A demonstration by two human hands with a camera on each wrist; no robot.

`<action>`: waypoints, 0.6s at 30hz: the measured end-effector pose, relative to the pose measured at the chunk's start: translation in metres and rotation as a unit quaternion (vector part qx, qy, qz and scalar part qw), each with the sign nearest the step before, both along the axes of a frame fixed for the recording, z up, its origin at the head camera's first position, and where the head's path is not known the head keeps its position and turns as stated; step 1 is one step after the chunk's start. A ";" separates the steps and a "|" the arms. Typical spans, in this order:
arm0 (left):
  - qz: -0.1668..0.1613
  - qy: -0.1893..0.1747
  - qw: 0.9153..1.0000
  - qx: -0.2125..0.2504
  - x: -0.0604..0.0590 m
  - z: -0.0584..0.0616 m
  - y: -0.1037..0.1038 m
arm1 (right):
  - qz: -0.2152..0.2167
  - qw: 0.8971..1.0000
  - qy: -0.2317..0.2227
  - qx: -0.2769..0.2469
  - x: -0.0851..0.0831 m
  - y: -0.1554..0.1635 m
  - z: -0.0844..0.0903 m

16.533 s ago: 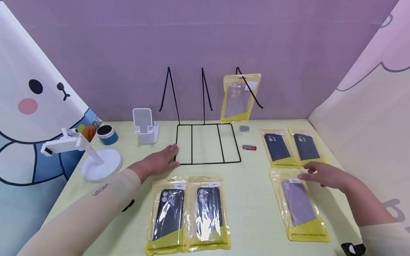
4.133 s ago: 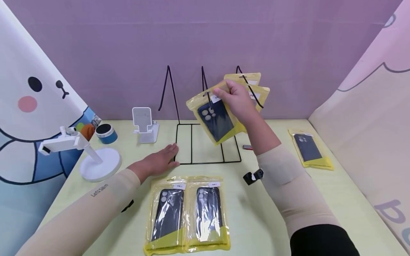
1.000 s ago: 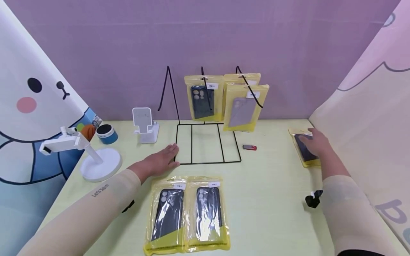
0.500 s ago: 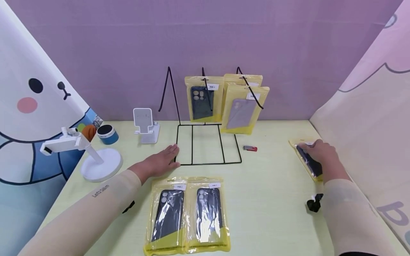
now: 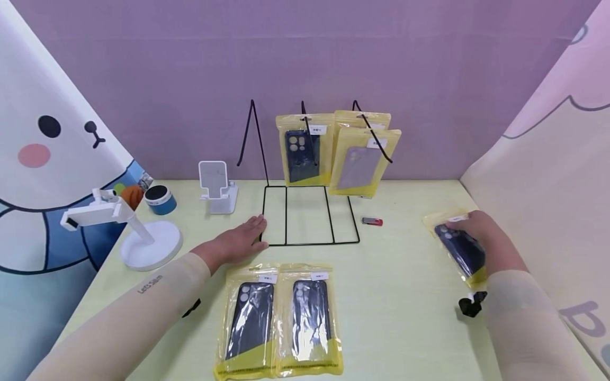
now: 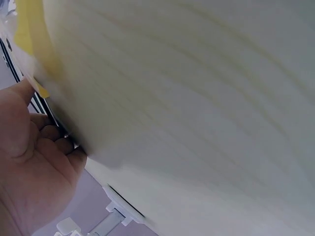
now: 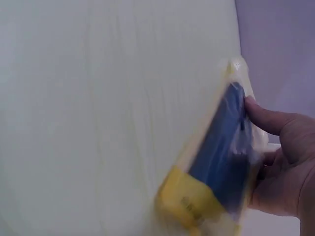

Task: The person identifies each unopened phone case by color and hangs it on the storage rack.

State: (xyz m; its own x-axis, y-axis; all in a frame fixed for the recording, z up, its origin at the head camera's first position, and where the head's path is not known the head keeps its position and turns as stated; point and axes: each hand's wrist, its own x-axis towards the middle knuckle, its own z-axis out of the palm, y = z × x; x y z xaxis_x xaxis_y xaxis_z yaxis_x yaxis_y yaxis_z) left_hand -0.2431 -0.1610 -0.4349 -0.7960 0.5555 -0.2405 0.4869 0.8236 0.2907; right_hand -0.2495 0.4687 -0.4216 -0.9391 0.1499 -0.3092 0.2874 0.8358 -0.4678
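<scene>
My right hand (image 5: 481, 233) grips a yellow packet with a dark blue phone case (image 5: 459, 248) at the table's right side, tilted up off the surface; the right wrist view shows the same packet (image 7: 221, 162) with my thumb on its face and fingers behind. My left hand (image 5: 238, 241) rests flat on the table against the front left corner of the black wire rack (image 5: 308, 214); the left wrist view shows my hand (image 6: 34, 162) beside the wire. On the rack's hooks hang a dark blue case packet (image 5: 304, 149) and two purple case packets (image 5: 364, 156).
Two packets with black cases (image 5: 278, 320) lie side by side near the front edge. A red USB stick (image 5: 371, 221) lies right of the rack. A white phone stand (image 5: 216, 186), a white holder on a round base (image 5: 138, 233) and a blue tin (image 5: 159, 199) stand at left.
My right hand has taken hold of the dark blue packet at the right, lifted it off the table and drawn it nearer. The left hand has stayed in place.
</scene>
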 end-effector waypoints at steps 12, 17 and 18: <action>0.001 0.003 1.000 -0.003 0.003 0.003 0.001 | -0.018 0.991 0.072 -0.112 0.005 -0.020 0.010; 0.002 0.002 1.000 -0.003 0.003 0.002 0.001 | 0.005 0.983 0.107 -0.150 0.005 -0.041 0.023; 0.001 0.003 1.000 -0.004 0.002 0.002 0.001 | 0.010 0.982 0.111 -0.154 0.005 -0.045 0.026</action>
State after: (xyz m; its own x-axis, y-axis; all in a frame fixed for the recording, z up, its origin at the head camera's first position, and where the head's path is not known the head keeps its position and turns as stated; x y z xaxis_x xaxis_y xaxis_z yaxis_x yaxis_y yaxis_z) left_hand -0.2407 -0.1601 -0.4332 -0.7990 0.5513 -0.2401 0.4862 0.8272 0.2815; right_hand -0.2448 0.4239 -0.3956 -0.9903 0.0613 -0.1244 0.1342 0.6488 -0.7491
